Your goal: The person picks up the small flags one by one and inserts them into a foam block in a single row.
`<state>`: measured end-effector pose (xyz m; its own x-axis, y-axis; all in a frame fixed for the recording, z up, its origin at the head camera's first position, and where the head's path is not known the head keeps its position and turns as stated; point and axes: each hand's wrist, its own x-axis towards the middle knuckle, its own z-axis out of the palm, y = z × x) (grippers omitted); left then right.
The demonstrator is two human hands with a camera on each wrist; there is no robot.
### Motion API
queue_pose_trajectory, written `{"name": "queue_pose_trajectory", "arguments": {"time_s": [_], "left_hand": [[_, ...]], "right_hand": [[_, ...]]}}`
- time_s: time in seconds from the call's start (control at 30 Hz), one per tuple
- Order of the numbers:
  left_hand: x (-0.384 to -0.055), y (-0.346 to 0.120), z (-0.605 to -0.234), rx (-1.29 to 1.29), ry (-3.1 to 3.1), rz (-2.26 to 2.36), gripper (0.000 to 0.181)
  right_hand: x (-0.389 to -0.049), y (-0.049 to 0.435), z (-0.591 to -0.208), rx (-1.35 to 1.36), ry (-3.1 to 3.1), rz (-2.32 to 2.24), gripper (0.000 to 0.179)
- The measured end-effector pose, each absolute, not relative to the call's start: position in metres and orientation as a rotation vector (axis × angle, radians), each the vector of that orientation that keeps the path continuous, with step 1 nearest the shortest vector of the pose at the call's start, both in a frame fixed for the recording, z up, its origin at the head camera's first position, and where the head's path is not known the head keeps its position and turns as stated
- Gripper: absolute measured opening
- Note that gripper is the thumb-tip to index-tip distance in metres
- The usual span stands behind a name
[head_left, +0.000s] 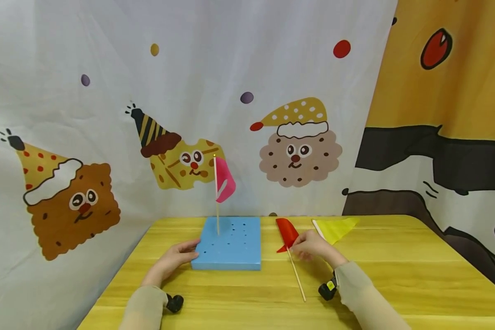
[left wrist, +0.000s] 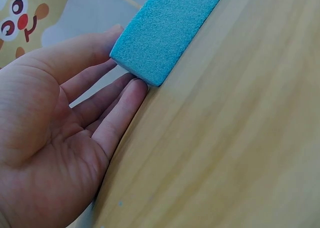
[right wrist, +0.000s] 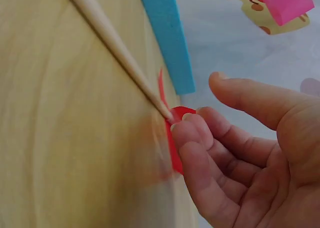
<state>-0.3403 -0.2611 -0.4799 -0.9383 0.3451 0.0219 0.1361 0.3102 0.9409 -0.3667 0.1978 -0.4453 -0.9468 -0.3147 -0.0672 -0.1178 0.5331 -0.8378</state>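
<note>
A blue foam board [head_left: 224, 256] with small holes lies flat, and a pink flag [head_left: 224, 183] on a thin stick stands upright in it. My left hand [head_left: 180, 253] touches the board's left side near the front corner, thumb and fingers extended; the left wrist view shows the fingertips against the board's end [left wrist: 155, 43]. To the right lies a red flag [head_left: 286, 231] on a wooden stick [head_left: 296, 275]. My right hand [head_left: 311, 246] is at it; in the right wrist view the fingertips touch the stick [right wrist: 125, 63] beside the red cloth [right wrist: 176, 148], the thumb raised apart.
A yellow flag [head_left: 336, 228] lies on the table beyond my right hand. The light wooden table [head_left: 231, 302] reaches back to a white curtain [head_left: 214, 59] printed with cartoon biscuits. Each wrist wears a small black camera.
</note>
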Motion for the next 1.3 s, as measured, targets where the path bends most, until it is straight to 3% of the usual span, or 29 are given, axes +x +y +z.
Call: {"name": "queue_pose_trajectory", "arguments": {"time_s": [0.23, 0.53, 1.03, 1.3], "left_hand": [[-0.342, -0.263, -0.476, 0.471, 2.368, 1.71, 0.062], [-0.344, -0.26, -0.477, 0.434, 2.383, 1.701, 0.063], [-0.343, -0.26, -0.482, 0.418, 2.375, 1.707, 0.062], [-0.343, -0.26, -0.482, 0.392, 2.364, 1.716, 0.063]], "right_hand": [[-0.365, 0.191, -0.454, -0.369, 2.631, -1.321, 0.018], [-0.356, 0.183, -0.449, -0.356, 2.784, -1.018, 0.045], [-0.351, 0.184, -0.449, -0.318, 2.718, -1.115, 0.038], [-0.362, 0.195, -0.461, -0.229, 2.447, -1.411, 0.011]]}}
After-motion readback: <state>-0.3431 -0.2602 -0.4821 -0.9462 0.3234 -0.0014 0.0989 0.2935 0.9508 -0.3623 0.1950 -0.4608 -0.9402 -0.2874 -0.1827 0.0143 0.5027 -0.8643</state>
